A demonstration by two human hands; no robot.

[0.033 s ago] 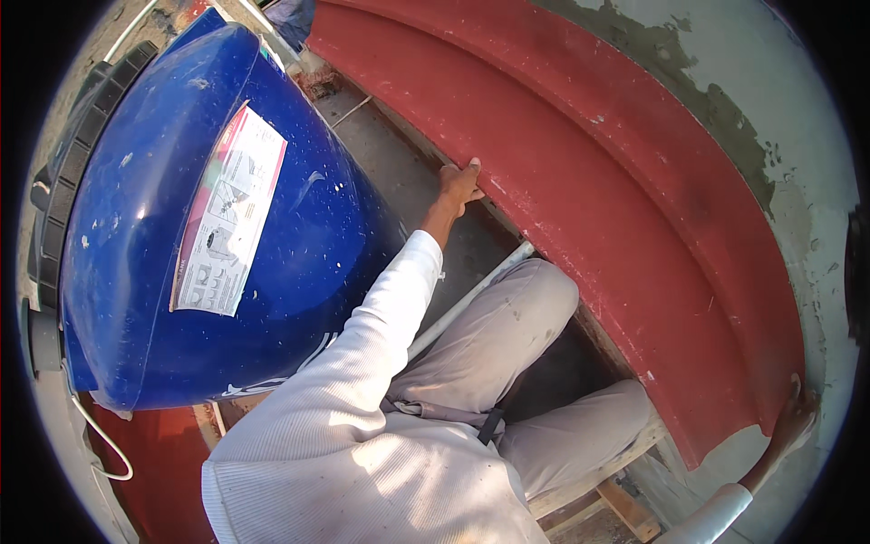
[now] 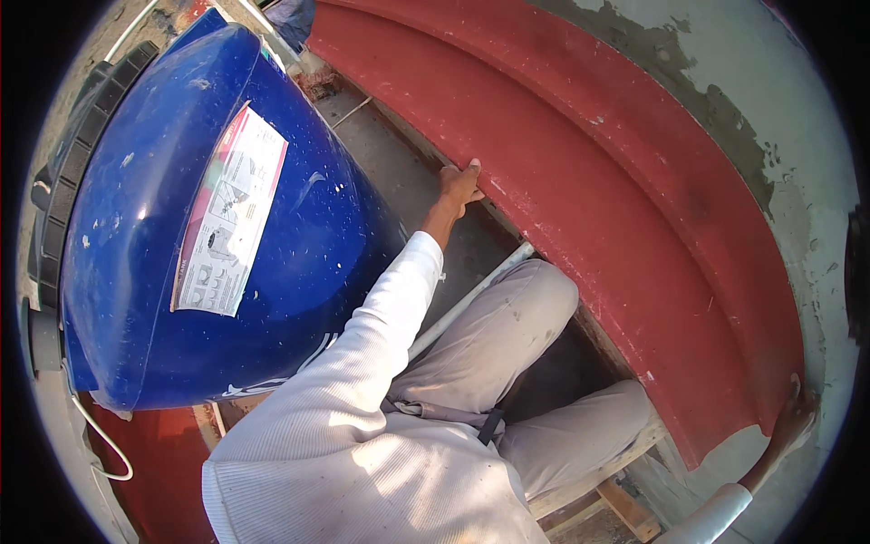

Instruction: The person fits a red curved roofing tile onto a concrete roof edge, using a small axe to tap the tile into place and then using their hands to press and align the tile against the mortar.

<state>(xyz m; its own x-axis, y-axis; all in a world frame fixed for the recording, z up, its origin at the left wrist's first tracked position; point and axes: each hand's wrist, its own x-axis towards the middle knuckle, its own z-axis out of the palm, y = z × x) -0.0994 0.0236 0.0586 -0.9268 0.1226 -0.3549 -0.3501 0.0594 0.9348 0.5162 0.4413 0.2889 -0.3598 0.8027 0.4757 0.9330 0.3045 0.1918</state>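
A long red roofing sheet point(image 2: 580, 208) with a raised ridge along its length slants from the upper middle to the lower right. On its near edge my left hand point(image 2: 460, 188) is closed, thumb on top, the other fingers partly hidden. My right hand point(image 2: 794, 419) grips the lower right end of the same sheet, where shade blurs the fingers. My left arm reaches forward in a white ribbed sleeve; my bent knees are close to the sheet's near edge.
A large blue plastic tank point(image 2: 299, 245) with a black lid point(image 2: 68, 172) and a paper label fills the left. A pale pole point(image 2: 471, 295) runs beside my knee. Beyond the sheet stands a grey plastered wall point(image 2: 770, 100) with a damp patch. Wooden pieces point(image 2: 628, 510) lie at the bottom.
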